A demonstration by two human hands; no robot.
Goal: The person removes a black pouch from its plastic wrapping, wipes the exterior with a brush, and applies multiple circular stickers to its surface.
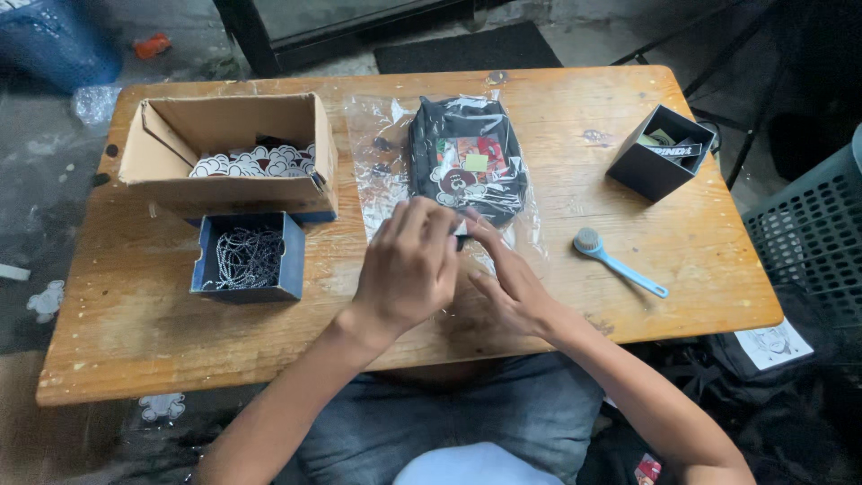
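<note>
Denim-clad knees sit closest below the view, and just beyond them both hands meet at the near end of a clear plastic bag (449,193) lying flat on the wooden counter (135,332); the left hand (409,265) is curled with its fingers bent over the bag's near edge, the right hand (512,283) has its fingertips pinched toward the same spot, and a small pale tab or strip shows between them, though what it is I cannot tell; both hands seem to grip or press the bag's flap rather than rest loose.

Inside the bag lies a black pouch (467,162) with a colourful patch on its front; it appears fully slid in, so the packing looks done and the closing of the near end looks to be the part in hand, not yet finished as far as can be seen.

Left of the bag stand an open cardboard box (229,148) holding white cloud-shaped pieces and a small blue box (247,258) of metal chains; to the right lie a light blue brush (620,265) and a black open box (660,153), all well apart from the hands.
</note>
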